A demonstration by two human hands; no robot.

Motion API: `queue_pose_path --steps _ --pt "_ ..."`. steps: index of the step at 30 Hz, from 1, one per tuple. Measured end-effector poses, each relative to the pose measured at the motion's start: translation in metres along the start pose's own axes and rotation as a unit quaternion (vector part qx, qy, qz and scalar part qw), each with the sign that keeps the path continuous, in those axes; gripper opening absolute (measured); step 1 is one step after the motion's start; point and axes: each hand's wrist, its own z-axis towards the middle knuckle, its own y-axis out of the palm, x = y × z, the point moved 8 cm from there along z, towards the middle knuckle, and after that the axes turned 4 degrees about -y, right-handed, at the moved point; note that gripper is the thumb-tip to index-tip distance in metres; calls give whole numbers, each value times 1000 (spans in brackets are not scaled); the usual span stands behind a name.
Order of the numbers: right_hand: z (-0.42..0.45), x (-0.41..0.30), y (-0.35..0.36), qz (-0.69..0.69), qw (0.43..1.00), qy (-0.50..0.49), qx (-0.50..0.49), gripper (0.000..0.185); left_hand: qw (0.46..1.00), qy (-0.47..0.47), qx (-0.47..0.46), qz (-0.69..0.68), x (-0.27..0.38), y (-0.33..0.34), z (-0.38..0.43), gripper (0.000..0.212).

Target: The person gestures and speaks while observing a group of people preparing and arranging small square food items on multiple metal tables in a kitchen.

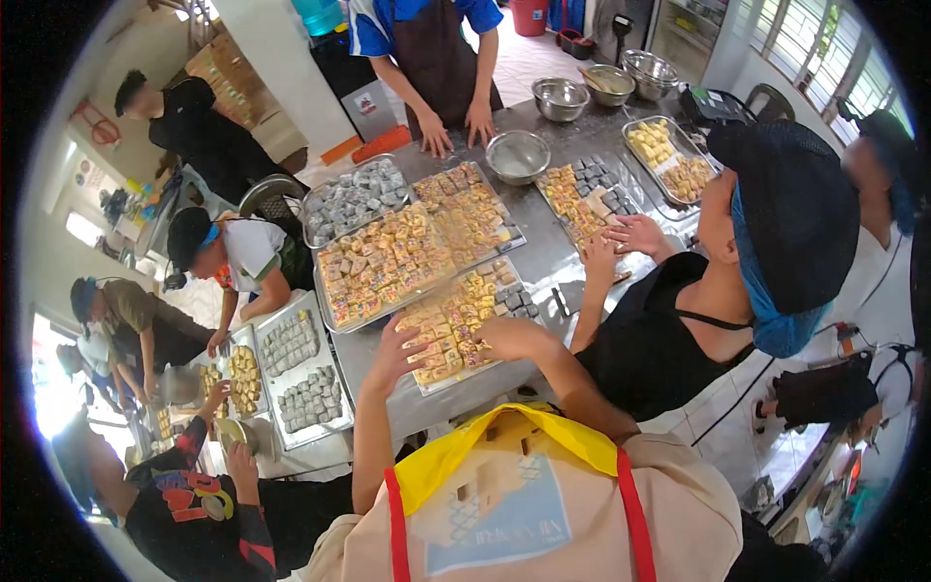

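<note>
Before me is a flat tray [430, 388] covered with square dough-like pieces. Plain yellow pieces [436, 361] fill its near left part, sprinkle-topped yellow ones [465, 300] the middle, and dark grey ones [515, 300] the right. My left hand [393, 351] is at the tray's left side, fingers apart beside the plain yellow pieces, with nothing seen in it. My right hand [515, 339] reaches over the sprinkled and grey pieces. Its fingertips point left and down among them, partly hidden by the hand, so a held piece cannot be made out.
A large tray of sprinkled pieces [382, 265] overlaps my tray's far left corner. Behind it lies a tray of grey pieces [356, 196]. A steel bowl [518, 156] stands farther back. A co-worker's hands [614, 244] work close on my right; another person's hands [454, 134] rest opposite.
</note>
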Motion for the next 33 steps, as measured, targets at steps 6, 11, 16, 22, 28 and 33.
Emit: queue_pose_path --steps 6,11,16,22,28,33 --pt "-7 25 4 17 998 62 -12 37 991 -12 -69 113 -5 -10 20 48" --pt "-16 49 7 76 988 131 -16 36 975 0 -102 198 5 -7 16 47" --pt "-20 48 -8 112 984 141 -8 38 967 -1 -102 233 4 -37 22 48" --pt "-33 59 -12 151 977 148 29 37 976 -3 -68 208 16 -68 25 49" --pt "-47 -10 -43 159 974 98 128 39 973 -10 -137 187 12 -56 37 46" --pt "-101 -112 -119 154 939 59 302 33 948 -5 -285 143 39 11 28 41"
